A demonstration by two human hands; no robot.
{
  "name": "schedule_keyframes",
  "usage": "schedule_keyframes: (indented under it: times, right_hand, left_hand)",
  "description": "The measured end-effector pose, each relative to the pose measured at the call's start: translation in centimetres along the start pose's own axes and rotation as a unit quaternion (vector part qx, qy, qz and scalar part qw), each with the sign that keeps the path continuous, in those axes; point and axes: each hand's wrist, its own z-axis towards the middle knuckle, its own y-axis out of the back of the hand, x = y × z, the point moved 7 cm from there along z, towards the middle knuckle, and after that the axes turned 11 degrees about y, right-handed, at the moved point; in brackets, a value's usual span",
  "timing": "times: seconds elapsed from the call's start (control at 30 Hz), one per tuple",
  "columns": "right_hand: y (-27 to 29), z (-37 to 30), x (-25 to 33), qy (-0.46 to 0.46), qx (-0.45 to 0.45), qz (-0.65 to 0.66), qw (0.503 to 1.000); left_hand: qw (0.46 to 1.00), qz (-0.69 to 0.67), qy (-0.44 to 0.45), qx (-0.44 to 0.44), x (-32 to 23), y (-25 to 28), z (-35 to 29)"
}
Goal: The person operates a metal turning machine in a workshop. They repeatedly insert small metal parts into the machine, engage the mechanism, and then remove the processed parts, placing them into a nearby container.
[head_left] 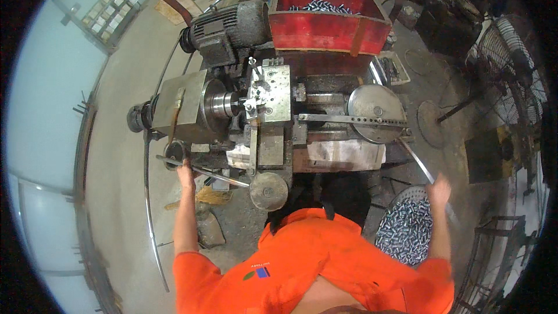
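Note:
A small metal lathe [270, 96] stands before me, its round chuck [220, 106] at the left and a tool block [274, 93] in the middle. My left hand [185, 175] is closed around a long metal lever [224, 178], which runs to a round disc [268, 192] at the lathe's front. At the right, my right hand [439, 191] grips another lever [417, 161], slightly blurred, leading up to a larger disc [376, 104]. A flat bar with a row of holes [349, 119] crosses that disc toward the tool block. Whatever sits in the chuck is too small to make out.
Behind the lathe are a dark motor [229, 32] and a red box [325, 38] of small metal parts. A basket of similar parts [406, 229] sits beside my right arm. Farther right stands a large fan [511, 61]. A long rod [150, 215] slants down at the left.

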Motion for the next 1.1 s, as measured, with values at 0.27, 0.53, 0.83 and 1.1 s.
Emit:
schedule_keyframes:
  times: [0.27, 0.53, 0.83, 1.1]
  right_hand:
    - [2.2, 10.0, 3.6, -0.041, -0.131, -0.005, 0.990]
    - [-1.3, -1.3, 12.4, 0.029, -0.082, 0.217, 0.972]
    - [1.1, -1.2, 18.0, 0.049, -0.001, 0.364, 0.930]
    - [10.1, 5.1, 21.6, 0.158, -0.083, 0.350, 0.920]
  left_hand:
    - [0.990, 0.019, 0.079, 0.118, -2.3, -1.0, -2.8]
    - [0.696, 0.696, -0.135, 0.115, 5.4, -3.5, -2.3]
    - [0.821, 0.564, -0.081, -0.043, 17.8, -3.5, 0.7]
    - [0.737, 0.666, -0.085, 0.070, 12.1, -1.7, -1.2]
